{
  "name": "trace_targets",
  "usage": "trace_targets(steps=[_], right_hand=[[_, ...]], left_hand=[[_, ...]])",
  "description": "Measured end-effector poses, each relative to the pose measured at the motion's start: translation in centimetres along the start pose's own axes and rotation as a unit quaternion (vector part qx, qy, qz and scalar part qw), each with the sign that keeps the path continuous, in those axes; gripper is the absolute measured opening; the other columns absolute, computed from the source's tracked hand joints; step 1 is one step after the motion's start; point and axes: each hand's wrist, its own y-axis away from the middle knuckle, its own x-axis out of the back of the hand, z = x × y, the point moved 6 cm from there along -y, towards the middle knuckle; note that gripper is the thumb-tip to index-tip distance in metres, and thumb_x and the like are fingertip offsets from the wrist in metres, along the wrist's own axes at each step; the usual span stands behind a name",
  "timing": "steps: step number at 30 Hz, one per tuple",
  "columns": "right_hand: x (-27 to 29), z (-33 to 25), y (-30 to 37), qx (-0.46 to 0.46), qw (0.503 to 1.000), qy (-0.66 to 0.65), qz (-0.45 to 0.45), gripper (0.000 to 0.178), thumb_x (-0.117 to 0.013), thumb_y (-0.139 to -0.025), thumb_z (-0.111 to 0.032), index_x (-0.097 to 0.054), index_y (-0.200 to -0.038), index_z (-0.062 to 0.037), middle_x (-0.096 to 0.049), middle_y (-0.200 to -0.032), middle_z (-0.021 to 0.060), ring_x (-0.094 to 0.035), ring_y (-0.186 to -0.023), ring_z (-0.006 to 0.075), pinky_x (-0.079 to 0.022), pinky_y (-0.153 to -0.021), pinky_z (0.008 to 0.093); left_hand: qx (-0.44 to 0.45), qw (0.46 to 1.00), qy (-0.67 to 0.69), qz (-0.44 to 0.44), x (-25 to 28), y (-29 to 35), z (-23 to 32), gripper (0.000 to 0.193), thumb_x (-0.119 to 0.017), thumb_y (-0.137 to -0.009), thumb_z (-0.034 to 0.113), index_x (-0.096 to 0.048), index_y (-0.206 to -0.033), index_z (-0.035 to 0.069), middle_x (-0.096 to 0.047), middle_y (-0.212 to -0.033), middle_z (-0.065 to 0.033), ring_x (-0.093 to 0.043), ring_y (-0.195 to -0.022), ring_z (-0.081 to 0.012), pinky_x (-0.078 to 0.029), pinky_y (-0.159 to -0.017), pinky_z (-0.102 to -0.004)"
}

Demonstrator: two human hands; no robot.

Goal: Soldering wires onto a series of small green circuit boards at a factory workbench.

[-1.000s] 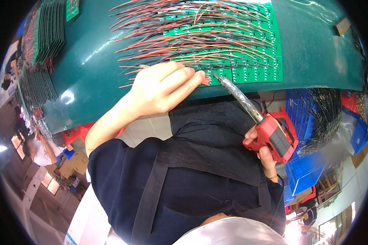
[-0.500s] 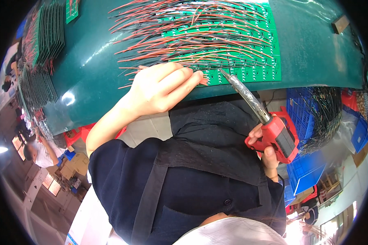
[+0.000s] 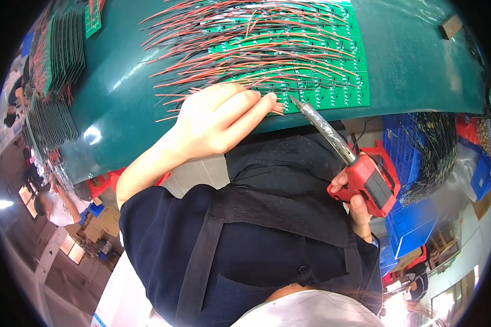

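Observation:
My left hand [image 3: 213, 117] is closed over a bunch of thin red wires [image 3: 278, 108], whose ends stick out past its fingertips at the near edge of the green circuit board panel [image 3: 361, 65]. Rows of red and black wires [image 3: 202, 68] lie across this panel and overhang its left side. In my right hand [image 3: 359, 210] is a red and black soldering gun [image 3: 372, 185]. Its long metal barrel slants up and left, with the tip over the panel's near edge, just right of my left fingertips. Whether the tip touches a pad is too small to tell.
Stacked green circuit boards [image 3: 65, 52] with wires stand at the left of the green tabletop [image 3: 125, 120]. A small block [image 3: 450, 26] lies at the far right. Blue crates [image 3: 401, 144] with bundled dark wires [image 3: 439, 155] are beyond the table's near right edge. Another person sits at far left.
The board panel with its wires has shifted slightly left in the picture. My left fingertips are slightly further right along it. The soldering gun's tip is a little lower and to the left.

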Motion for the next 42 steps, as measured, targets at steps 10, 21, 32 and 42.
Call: trace_targets(steps=[10, 21, 32, 42], right_hand=[[0.2, 0.5, 0.0, -0.019, 1.000, -0.004, -0.025, 0.070, -0.070, -0.079, -0.027, -0.043, -0.129, 0.0134, -0.067, -0.085, 0.0154, -0.067, -0.071, 0.0189, -0.056, -0.064, 0.0278], [-0.1, -0.6, -0.4, 0.002, 1.000, -0.006, -0.007, 0.067, -0.068, -0.081, -0.038, -0.050, -0.120, 0.0139, -0.065, -0.084, 0.0157, -0.067, -0.074, 0.0210, -0.055, -0.066, 0.0297], [0.1, -0.1, -0.1, -0.032, 0.999, -0.041, -0.008, 0.070, -0.070, -0.080, -0.040, -0.049, -0.124, 0.0112, -0.064, -0.092, 0.0169, -0.066, -0.083, 0.0251, -0.056, -0.069, 0.0329], [0.4, 0.0, 0.6, -0.047, 0.998, -0.038, -0.009, 0.075, -0.071, -0.080, -0.038, -0.044, -0.129, 0.0102, -0.065, -0.092, 0.0157, -0.065, -0.083, 0.0231, -0.055, -0.070, 0.0321]], left_hand=[[-0.009, 0.999, -0.007, -0.031, -1.0, -0.6, 0.2, 0.043, -0.066, -0.062, 0.009, -0.068, -0.104, 0.001, -0.061, -0.084, -0.0054, -0.060, -0.069, -0.0177, -0.051, -0.057, -0.0276], [-0.017, 0.999, -0.019, -0.032, -1.1, -0.4, 0.0, 0.043, -0.066, -0.061, 0.009, -0.068, -0.104, 0.002, -0.061, -0.085, -0.0048, -0.060, -0.070, -0.0169, -0.051, -0.057, -0.0272], [-0.012, 1.000, -0.014, -0.009, 0.2, -0.3, 0.2, 0.042, -0.067, -0.060, 0.008, -0.069, -0.102, 0.002, -0.061, -0.088, -0.0063, -0.060, -0.070, -0.0191, -0.052, -0.060, -0.0291], [-0.025, 0.999, -0.012, -0.042, -0.4, -1.5, 0.6, 0.042, -0.069, -0.063, 0.008, -0.069, -0.104, 0.003, -0.061, -0.087, -0.0062, -0.060, -0.070, -0.0181, -0.051, -0.059, -0.0277]])
